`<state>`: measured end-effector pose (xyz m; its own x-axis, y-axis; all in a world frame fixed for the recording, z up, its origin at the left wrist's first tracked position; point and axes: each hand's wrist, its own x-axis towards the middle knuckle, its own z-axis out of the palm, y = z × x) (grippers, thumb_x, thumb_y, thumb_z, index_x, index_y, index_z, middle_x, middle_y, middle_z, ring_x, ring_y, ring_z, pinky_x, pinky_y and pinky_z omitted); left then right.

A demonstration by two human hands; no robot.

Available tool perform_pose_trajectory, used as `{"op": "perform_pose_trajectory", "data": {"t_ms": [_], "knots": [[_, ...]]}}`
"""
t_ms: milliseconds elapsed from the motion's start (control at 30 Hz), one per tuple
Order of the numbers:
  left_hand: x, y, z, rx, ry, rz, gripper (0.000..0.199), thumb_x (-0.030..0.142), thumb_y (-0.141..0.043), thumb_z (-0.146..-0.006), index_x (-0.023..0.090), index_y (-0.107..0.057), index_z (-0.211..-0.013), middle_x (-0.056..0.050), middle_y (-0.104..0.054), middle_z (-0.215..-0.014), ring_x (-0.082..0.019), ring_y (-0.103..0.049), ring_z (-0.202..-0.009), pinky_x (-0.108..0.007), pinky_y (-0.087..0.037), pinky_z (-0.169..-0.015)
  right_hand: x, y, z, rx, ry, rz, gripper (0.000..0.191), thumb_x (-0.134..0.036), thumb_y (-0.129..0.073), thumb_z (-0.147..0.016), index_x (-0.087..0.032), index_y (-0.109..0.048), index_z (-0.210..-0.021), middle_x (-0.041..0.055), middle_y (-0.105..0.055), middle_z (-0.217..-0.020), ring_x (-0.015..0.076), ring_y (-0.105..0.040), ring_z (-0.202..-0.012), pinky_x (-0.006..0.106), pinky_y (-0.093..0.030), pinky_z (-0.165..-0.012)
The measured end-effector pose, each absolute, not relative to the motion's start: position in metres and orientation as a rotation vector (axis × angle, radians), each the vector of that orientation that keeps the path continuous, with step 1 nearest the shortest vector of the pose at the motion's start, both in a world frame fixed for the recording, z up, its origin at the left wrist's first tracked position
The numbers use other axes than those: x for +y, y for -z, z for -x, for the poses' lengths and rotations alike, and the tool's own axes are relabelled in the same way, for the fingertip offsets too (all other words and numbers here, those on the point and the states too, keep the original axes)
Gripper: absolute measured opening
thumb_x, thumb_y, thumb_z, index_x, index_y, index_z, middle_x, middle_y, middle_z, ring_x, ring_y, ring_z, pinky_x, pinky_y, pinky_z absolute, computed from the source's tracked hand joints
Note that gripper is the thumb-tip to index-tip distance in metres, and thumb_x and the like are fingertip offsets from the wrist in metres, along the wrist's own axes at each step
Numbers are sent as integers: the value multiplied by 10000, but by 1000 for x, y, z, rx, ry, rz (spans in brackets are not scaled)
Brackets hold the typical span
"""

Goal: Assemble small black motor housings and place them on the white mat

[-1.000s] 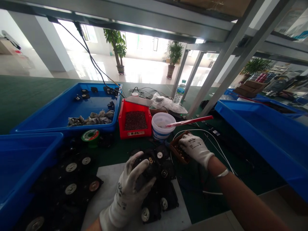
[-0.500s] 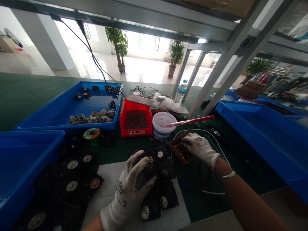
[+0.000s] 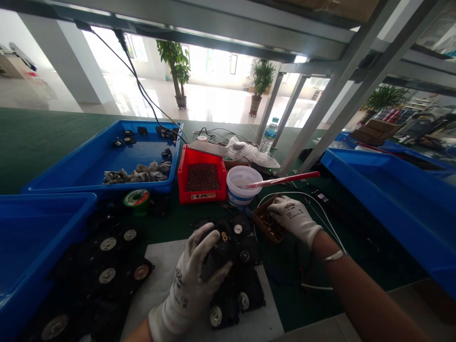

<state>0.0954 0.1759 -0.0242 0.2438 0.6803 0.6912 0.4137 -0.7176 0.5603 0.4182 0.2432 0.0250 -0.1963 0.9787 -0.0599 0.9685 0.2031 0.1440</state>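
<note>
My left hand (image 3: 194, 270), in a white glove, grips a black plastic housing (image 3: 217, 254) with small brass-coloured gears (image 3: 224, 236) on its top. It is held over a group of similar black units (image 3: 251, 287) with round silver discs, which lie on a white sheet (image 3: 160, 266). My right hand (image 3: 294, 216), gloved as well, reaches into a small brown cardboard box (image 3: 265, 232) of small brass-coloured parts (image 3: 273, 228). Its fingers are drawn together, their tips down among the parts; what they pinch is hidden.
Behind stand a red bin (image 3: 181, 185) of dark granules and a white tub (image 3: 242, 190) with a red-handled tool (image 3: 285, 180) across it. Blue trays (image 3: 124, 187) flank both sides. A solder spool (image 3: 136, 198) and more black units (image 3: 107, 266) are at left. A white cable (image 3: 320, 204) loops around the box.
My right hand has shifted slightly left within the cardboard box, its wrist turning a little. The left hand keeps the black housing almost still.
</note>
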Motion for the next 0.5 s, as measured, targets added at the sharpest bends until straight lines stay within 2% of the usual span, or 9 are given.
{"op": "perform_pose_trajectory", "data": {"t_ms": [300,500], "knots": [[176,25,-96,1031,-1447,-2268,541,185,-708,-957,224,-489,-1450,-169,-583,-1432,-305,-602,-1341,-493,-605,-1074,249,-26,-421,2349,-132,-1728,160,-305,-697,-1014,-172,-725,-1098,79,-719,-1230,250,-679,-1146,483,-553,-1013],[176,23,-95,1053,-1426,-2272,549,200,-693,-971,229,-471,-1472,-175,-582,-1428,-317,-610,-1333,-508,-608,-1064,247,-28,-420,2386,-167,-1777,106,-254,-699,-1003,-167,-736,-1051,69,-744,-1150,236,-697,-1084,446,-563,-968]]}}
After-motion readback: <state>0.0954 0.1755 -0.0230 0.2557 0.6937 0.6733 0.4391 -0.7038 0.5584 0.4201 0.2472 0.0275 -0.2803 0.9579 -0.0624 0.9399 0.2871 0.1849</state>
